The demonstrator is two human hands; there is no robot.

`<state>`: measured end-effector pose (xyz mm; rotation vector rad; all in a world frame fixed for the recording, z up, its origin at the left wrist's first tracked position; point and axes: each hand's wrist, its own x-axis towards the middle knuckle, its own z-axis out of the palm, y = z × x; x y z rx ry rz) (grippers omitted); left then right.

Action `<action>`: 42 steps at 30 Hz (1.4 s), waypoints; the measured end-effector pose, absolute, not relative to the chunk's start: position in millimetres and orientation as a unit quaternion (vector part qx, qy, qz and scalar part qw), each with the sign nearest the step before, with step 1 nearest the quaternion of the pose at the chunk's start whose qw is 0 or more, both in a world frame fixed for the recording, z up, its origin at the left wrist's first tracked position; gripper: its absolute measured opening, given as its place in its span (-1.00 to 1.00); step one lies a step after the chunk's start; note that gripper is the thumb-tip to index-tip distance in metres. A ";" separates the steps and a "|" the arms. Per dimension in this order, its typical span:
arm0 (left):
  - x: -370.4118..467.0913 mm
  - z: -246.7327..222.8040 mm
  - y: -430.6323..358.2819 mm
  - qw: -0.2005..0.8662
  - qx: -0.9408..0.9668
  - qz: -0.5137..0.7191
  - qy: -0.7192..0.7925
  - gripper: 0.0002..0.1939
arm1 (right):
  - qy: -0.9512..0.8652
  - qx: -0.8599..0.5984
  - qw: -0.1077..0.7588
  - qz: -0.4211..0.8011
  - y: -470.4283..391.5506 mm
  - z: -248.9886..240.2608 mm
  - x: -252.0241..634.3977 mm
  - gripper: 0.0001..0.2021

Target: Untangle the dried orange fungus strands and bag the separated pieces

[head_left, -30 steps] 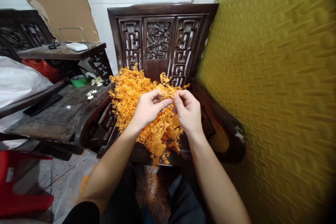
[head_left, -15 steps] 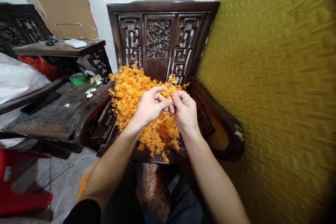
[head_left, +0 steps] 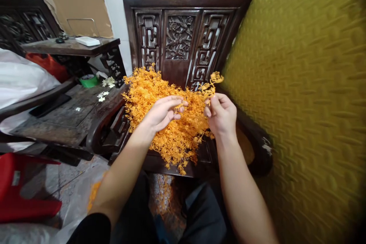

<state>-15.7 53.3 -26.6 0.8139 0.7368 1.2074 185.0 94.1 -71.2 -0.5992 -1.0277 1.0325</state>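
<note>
A large heap of orange plastic-looking sprigs (head_left: 168, 141) lies on the seat of a dark carved wooden chair (head_left: 177, 69). Over the right side of the heap, my right hand (head_left: 221, 116) pinches one orange sprig (head_left: 210, 85) between thumb and fingers, its branching tips pointing up. My left hand (head_left: 162, 112) hovers above the middle of the heap, thumb and fingers apart. Orange bits show behind its fingertips; whether they touch the hand is hard to make out.
A yellow textured mat (head_left: 309, 84) stands along the right side. On the left are a wooden bench (head_left: 63, 126) with a green tape roll (head_left: 89, 81) and pale flower pieces (head_left: 103, 96), a red stool (head_left: 25, 194) and a clear plastic bag (head_left: 77, 202) on the floor.
My hands, together half a second ago, are now apart. The right hand has moved right with the sprig, and the left hand's fingers have opened. The view has shifted slightly.
</note>
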 end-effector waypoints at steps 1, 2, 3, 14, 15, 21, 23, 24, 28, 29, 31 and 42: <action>-14.4 -30.1 58.6 0.714 0.333 0.532 0.312 -0.85 | -0.476 -0.264 0.706 0.454 90.5 -71.3 179.2 -0.66; -13.2 -32.9 62.5 0.733 0.314 0.525 0.296 -0.80 | -0.487 -0.261 0.706 0.444 87.7 -71.6 174.9 -0.70; -12.0 -34.9 65.0 0.744 0.308 0.520 0.285 -0.78 | -0.497 -0.259 0.705 0.435 85.8 -72.2 172.1 -0.73; 16.7 -45.7 52.9 0.418 0.623 0.536 0.389 -0.65 | -0.584 -0.293 0.675 0.341 70.6 -80.9 150.7 -0.85; 16.3 -45.7 51.4 0.355 0.649 0.529 0.416 -0.68 | -0.575 -0.286 0.679 0.357 71.0 -81.9 149.0 -0.85; 5.2 -41.9 44.0 0.151 0.738 0.449 0.480 -0.82 | -0.520 -0.227 0.661 0.491 76.6 -80.1 148.9 -0.71; 3.2 -41.8 43.5 0.100 0.754 0.427 0.489 -0.88 | -0.525 -0.254 0.650 0.488 76.3 -77.3 148.3 -0.67; 2.7 -42.0 43.7 0.082 0.759 0.417 0.493 -0.88 | -0.532 -0.276 0.646 0.473 75.7 -76.2 147.4 -0.67; 0.7 -42.7 46.8 0.122 0.769 0.418 0.468 -0.88 | -0.525 -0.325 0.668 0.415 73.2 -74.5 141.7 -0.62; -0.1 -42.5 47.8 0.142 0.768 0.428 0.454 -0.86 | -0.512 -0.323 0.678 0.417 73.0 -74.5 140.7 -0.60; -1.6 -42.0 49.4 0.163 0.770 0.442 0.429 -0.79 | -0.491 -0.311 0.684 0.440 73.3 -74.3 139.8 -0.56; 9.5 -40.8 38.0 -0.003 0.796 0.403 0.451 -0.64 | -0.385 -0.315 0.682 0.536 69.6 -66.4 135.3 -0.51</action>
